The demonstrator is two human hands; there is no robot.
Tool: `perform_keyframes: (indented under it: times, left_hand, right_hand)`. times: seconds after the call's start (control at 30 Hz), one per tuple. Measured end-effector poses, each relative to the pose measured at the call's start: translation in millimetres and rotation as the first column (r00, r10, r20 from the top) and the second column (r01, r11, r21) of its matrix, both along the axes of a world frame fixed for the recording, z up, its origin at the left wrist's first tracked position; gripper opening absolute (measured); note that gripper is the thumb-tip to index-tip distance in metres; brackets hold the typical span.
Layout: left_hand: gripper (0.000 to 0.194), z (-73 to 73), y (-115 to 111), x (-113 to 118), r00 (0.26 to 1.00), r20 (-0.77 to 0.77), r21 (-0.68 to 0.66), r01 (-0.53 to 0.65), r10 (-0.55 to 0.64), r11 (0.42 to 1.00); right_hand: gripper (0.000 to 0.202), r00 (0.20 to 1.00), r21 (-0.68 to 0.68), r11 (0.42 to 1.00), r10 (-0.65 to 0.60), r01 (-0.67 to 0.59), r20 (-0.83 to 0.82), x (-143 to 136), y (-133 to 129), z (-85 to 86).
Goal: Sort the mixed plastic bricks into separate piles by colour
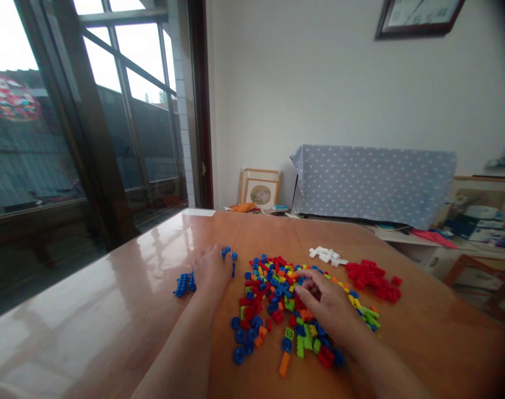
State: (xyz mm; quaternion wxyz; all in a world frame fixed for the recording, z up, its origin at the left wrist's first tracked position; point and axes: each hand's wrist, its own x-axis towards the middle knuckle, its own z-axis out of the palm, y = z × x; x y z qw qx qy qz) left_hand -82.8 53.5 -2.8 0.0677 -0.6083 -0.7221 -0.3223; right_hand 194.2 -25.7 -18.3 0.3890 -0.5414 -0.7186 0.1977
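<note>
A large pile of mixed toy pieces [273,288] in red, blue, green, orange and yellow lies on the brown table [152,332]. Over its right part is my right hand [325,302], thumb and fingers curved and apart, with nothing visible between them. Left of the pile my left hand [213,269] rests low on the table, beside a few blue pieces [226,252] at its fingertips; what its fingers hold, if anything, is hidden. Blue toothed pieces [184,284] lie just left of that hand.
Red pieces [372,280] form a separate heap on the right, with white pieces [327,256] behind them. Blue wheels [239,335] lie near the front. Beyond the table stand a cloth-covered object [372,185] and a framed picture [260,191].
</note>
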Motion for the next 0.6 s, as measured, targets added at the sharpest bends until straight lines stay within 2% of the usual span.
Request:
perform_keyframes:
  times: [0.1,0.2,0.3,0.4,0.6]
  left_hand:
    - [0.032,-3.9,1,5,0.997,0.004,0.052,0.074,-0.074,0.996]
    - [0.028,-8.2,0,18,0.961,0.046,0.106,0.267,-0.273,0.958]
    - [0.030,-13.0,-3,33,0.869,0.122,0.101,0.469,-0.479,0.877]
    - [0.032,-19.7,-7,47,0.774,0.155,0.010,0.620,-0.614,0.784]
    - [0.030,-33.3,-15,64,0.646,0.101,-0.118,0.763,-0.757,0.635]
  right_hand:
    - [0.033,0.997,0.035,0.997,-0.075,0.074,0.030,7,4,0.5]
    - [0.031,0.986,0.100,0.988,-0.132,0.122,0.098,15,9,0.8]
    - [0.031,0.961,0.138,0.983,-0.147,0.117,0.233,19,13,-1.5]
    - [0.032,0.919,0.119,0.990,-0.114,0.074,0.378,17,15,-8.6]
    - [0.040,0.872,0.059,0.998,-0.004,-0.028,0.489,9,13,-19.0]
